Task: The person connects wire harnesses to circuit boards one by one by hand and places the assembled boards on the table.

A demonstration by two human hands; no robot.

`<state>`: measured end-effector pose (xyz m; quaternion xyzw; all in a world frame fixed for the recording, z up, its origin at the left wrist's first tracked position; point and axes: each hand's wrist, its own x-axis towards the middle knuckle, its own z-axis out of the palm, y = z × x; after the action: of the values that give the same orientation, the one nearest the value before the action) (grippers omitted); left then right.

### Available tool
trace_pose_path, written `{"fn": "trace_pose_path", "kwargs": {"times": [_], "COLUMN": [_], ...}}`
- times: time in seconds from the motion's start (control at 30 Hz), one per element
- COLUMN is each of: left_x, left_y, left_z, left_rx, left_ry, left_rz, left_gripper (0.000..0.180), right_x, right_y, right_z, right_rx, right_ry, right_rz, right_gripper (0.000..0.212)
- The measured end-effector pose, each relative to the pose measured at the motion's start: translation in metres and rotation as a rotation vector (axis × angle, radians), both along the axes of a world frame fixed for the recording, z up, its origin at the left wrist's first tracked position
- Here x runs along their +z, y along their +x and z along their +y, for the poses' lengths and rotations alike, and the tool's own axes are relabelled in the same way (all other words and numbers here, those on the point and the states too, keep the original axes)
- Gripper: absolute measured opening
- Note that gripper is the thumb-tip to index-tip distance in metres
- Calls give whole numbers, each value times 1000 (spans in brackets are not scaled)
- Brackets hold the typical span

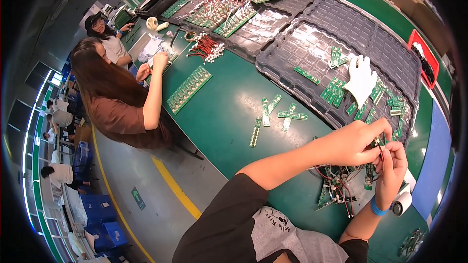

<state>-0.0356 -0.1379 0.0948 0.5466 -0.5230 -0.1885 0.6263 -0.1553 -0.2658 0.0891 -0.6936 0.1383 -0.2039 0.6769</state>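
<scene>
My left hand [358, 141] and my right hand [393, 168] meet at the right of the green table. Both are closed, thumbs and fingers pinching at a small wired circuit board [378, 141], mostly hidden by the fingers. Its red and black wires hang between the hands. Below them lies a heap of wired circuit boards [336, 185] with loose leads. Just beyond the hands, narrow green circuit boards [334, 91] lie in a black plastic tray [278, 68], along with a white glove [360, 80]. Several more bare boards [265, 112] rest on the table left of the tray.
Farther left lie a green board panel [189, 89] and a bundle of red wires [207, 48]. Another tray holds wired panels at the back. A red bin [423, 58] stands at the far right, a white cylinder [402, 203] by my right wrist. A co-worker [122, 102] sits at the left.
</scene>
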Motion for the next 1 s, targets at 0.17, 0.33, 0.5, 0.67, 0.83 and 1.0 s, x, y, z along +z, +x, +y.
{"fn": "trace_pose_path", "kwargs": {"times": [0.17,0.33,0.5,0.67,0.83,1.0], "left_x": [7,0,7,-3,-1,2], "left_y": [2,2,0,-3,-4,-4], "left_z": [0,3,6,2,-1,2], "left_rx": [-101,-61,-66,-73,-26,-53], "left_ry": [40,30,63,-65,-133,-45], "left_rz": [59,49,-64,-112,-130,-89], "left_gripper": [23,29,31,41,37,27], "right_x": [3,5,6,4,3,-3], "right_y": [-2,2,-5,-6,-10,-10], "right_z": [-4,-2,-3,-3,-6,-10], "right_rx": [-13,79,86,74,25,-42], "right_ry": [61,146,127,80,53,39], "right_rz": [1,25,8,23,39,-5], "right_gripper": [11,11,13,14,12,10]}}
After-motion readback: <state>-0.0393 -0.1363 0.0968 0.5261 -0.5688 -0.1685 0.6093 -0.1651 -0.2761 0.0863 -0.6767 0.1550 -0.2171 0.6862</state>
